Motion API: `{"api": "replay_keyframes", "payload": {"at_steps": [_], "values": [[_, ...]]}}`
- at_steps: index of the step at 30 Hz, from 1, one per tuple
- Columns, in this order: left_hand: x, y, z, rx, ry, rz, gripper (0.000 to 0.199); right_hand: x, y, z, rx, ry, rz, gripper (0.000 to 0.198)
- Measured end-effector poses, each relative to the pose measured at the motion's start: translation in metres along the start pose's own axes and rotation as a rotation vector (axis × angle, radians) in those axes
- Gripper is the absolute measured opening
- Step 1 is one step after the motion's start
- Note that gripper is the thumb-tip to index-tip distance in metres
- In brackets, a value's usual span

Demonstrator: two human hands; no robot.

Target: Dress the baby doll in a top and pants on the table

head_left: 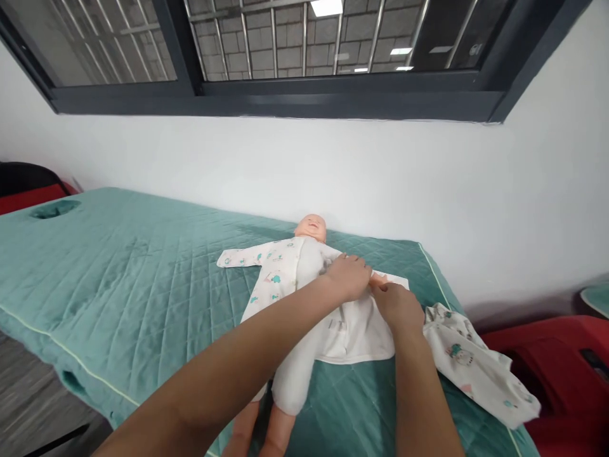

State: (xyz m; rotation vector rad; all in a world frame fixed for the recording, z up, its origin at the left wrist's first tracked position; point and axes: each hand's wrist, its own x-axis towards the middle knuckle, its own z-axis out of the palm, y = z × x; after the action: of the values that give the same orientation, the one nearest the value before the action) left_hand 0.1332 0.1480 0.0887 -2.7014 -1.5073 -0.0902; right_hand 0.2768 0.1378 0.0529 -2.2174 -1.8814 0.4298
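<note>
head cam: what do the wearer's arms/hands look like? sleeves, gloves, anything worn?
Both forearms are bare right to the lower frame edge: no sleeves in view. The left hand and right hand wear no gloves. No watch, bracelet or ring shows on the visible sides; the undersides of the wrists are hidden. No markings or cables on either arm.

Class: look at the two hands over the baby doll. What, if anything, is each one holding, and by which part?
Both the left hand and right hand rest on the doll's garment near its opened right flap; whether either grips cannot be told.
</note>
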Motion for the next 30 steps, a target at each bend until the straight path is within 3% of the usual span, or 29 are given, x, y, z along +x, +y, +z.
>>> {"api": "replay_keyframes", "payload": {"at_steps": [6, 14, 18, 23, 27, 30], "values": [[0.045, 0.025, 0.029, 0.027, -0.073, 0.024, 0.032, 0.0, 0.002, -0.001, 0.006, -0.029, -0.002, 0.034], [0.057, -0.002, 0.02, 0.009, -0.12, 0.06, 0.032, 0.009, 0.008, 0.011, 0.085, -0.068, -0.051, 0.031], [0.05, -0.012, 0.012, -0.023, -0.106, 0.05, 0.027, 0.021, 0.025, 0.007, 0.225, -0.06, -0.054, 0.024], [0.036, -0.016, 0.01, -0.051, -0.107, 0.069, 0.026, 0.03, 0.045, -0.002, 0.433, 0.122, -0.004, 0.028], [0.029, -0.015, 0.011, 0.025, -0.136, 0.089, 0.023, 0.027, 0.043, -0.004, 0.698, 0.25, 0.034, 0.021], [0.028, -0.014, 0.011, 0.052, -0.138, 0.08, 0.021, 0.024, 0.04, -0.003, 0.976, 0.272, 0.042, 0.022]]}}
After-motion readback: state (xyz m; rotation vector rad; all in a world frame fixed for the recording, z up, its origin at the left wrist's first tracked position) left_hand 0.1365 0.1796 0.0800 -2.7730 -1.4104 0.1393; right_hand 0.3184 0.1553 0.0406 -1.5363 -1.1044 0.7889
